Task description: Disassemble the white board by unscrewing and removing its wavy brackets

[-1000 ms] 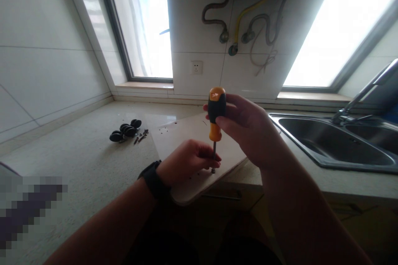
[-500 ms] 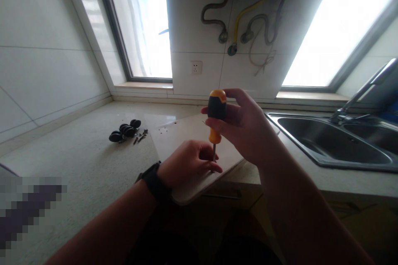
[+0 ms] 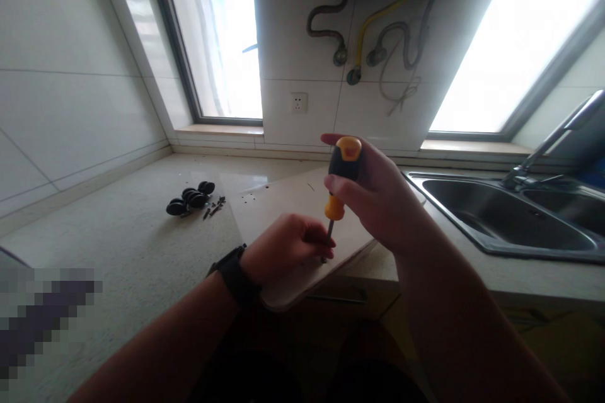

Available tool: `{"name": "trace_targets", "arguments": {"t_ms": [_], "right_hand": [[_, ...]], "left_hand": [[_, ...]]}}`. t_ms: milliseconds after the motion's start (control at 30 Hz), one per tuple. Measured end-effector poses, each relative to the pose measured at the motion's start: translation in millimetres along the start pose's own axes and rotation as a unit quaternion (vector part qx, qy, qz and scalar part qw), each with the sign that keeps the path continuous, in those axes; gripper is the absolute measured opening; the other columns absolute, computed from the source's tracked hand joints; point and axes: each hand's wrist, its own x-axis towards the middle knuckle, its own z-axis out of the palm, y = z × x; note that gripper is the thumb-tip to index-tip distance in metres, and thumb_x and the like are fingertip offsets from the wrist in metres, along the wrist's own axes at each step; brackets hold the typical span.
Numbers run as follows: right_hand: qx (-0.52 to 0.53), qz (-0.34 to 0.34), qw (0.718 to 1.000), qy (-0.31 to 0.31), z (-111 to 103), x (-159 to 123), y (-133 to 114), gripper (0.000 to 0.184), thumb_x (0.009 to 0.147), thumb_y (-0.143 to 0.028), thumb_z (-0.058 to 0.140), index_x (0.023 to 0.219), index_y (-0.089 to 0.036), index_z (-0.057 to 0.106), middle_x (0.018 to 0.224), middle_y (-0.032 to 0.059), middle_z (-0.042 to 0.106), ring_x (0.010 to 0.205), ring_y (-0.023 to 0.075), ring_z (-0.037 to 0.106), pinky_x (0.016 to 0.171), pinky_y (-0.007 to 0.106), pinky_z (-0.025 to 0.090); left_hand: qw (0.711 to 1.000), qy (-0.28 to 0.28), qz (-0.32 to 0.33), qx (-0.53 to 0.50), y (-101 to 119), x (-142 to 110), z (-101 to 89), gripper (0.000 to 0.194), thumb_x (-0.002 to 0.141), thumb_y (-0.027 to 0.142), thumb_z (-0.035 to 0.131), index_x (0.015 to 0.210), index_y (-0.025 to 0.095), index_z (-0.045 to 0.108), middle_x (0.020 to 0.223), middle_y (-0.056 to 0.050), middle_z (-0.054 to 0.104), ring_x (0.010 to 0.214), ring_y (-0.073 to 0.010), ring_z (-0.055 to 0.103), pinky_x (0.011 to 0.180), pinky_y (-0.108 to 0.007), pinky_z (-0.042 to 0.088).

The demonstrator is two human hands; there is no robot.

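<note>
My right hand (image 3: 371,186) is wrapped round the yellow and black handle of a screwdriver (image 3: 344,167), which leans with its top to the right. Its metal shaft runs down to my left hand (image 3: 295,239), whose thumb and fingers are pinched about the lower end; the tip is hidden there. Just below these fingertips, a small dark screw (image 3: 323,259) stands at the near edge of a white board (image 3: 278,198). The board lies on the counter, its near corner reaching past the front edge. Small dark holes show in its far left part.
Left of the board, several round black knobs (image 3: 189,196) and a small pile of screws (image 3: 216,206) lie on the speckled counter (image 3: 142,239). A steel sink (image 3: 477,214) with a faucet (image 3: 524,170) is at the right. Pipes (image 3: 326,31) and a socket (image 3: 299,102) are on the wall.
The screwdriver has tilted to the right and its tip has lifted off the screw. My right fingers have shifted on the handle. My left fingers have drawn up slightly, uncovering the screw.
</note>
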Motion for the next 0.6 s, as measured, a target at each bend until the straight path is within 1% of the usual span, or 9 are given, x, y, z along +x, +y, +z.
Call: {"name": "trace_targets", "arguments": {"t_ms": [100,167,233,333,433,500,600], "right_hand": [[0.025,-0.015,0.999,0.018,1.4,0.2,4.2,0.05,0.078,-0.02,0.066,0.125,-0.023,0.05,0.09,-0.0008,0.055,0.07,0.0125,0.055,0.058,0.028,0.048],[0.041,-0.014,0.999,0.029,2.2,0.3,6.0,0.05,0.078,-0.02,0.068,0.122,-0.025,0.047,0.098,0.0009,0.058,0.075,0.0139,0.06,0.063,0.029,0.051],[0.041,-0.013,0.998,0.035,2.5,0.4,6.3,0.047,0.08,-0.022,0.069,0.121,-0.026,0.047,0.102,0.0019,0.06,0.079,0.0149,0.062,0.066,0.03,0.053],[0.008,-0.021,0.999,0.024,1.8,0.7,4.5,0.039,0.083,-0.028,0.07,0.119,-0.024,0.056,0.096,0.002,0.06,0.079,0.015,0.06,0.064,0.03,0.052],[-0.023,-0.007,0.999,0.022,0.5,1.6,2.3,0.035,0.081,-0.035,0.075,0.111,-0.021,0.063,0.084,0.0003,0.057,0.074,0.0149,0.058,0.06,0.03,0.051],[-0.025,0.003,0.999,0.032,0.1,2.3,1.5,0.042,0.075,-0.036,0.082,0.108,-0.021,0.063,0.083,-0.0003,0.059,0.072,0.015,0.059,0.06,0.031,0.052],[-0.009,0.002,0.999,0.043,0.4,2.8,2.1,0.052,0.068,-0.03,0.087,0.111,-0.021,0.06,0.091,0.0016,0.066,0.074,0.0171,0.064,0.062,0.033,0.056]], "left_hand": [[0.999,0.029,-0.018,0.009,1.0,0.9,3.1,0.003,0.086,0.017,0.073,0.086,0.014,0.073,0.085,-0.004,0.076,0.079,-0.0173,0.07,0.076,-0.028,0.051],[0.999,0.043,-0.03,0.004,1.1,1.5,5.1,0.006,0.085,0.017,0.075,0.083,0.014,0.07,0.081,-0.004,0.075,0.074,-0.0162,0.069,0.072,-0.027,0.05],[0.998,0.051,-0.035,0.003,1.1,1.7,6.7,0.011,0.085,0.019,0.076,0.08,0.014,0.067,0.076,-0.003,0.073,0.071,-0.0155,0.068,0.069,-0.026,0.049],[0.997,0.063,-0.025,0.026,1.6,1.4,7.6,0.021,0.084,0.024,0.078,0.074,0.015,0.062,0.069,0.0,0.068,0.068,-0.014,0.064,0.065,-0.024,0.045],[0.995,0.075,-0.017,0.066,2.6,0.6,7.4,0.032,0.082,0.034,0.082,0.071,0.015,0.059,0.067,0.002,0.064,0.063,-0.012,0.056,0.062,-0.024,0.041],[0.993,0.078,-0.017,0.087,3.1,0.0,7.1,0.036,0.083,0.041,0.081,0.071,0.015,0.059,0.067,0.002,0.063,0.062,-0.0114,0.052,0.06,-0.024,0.038],[0.991,0.085,-0.014,0.106,3.5,-0.6,6.1,0.04,0.083,0.046,0.081,0.071,0.015,0.058,0.067,0.002,0.062,0.061,-0.0113,0.05,0.059,-0.025,0.036]]}}
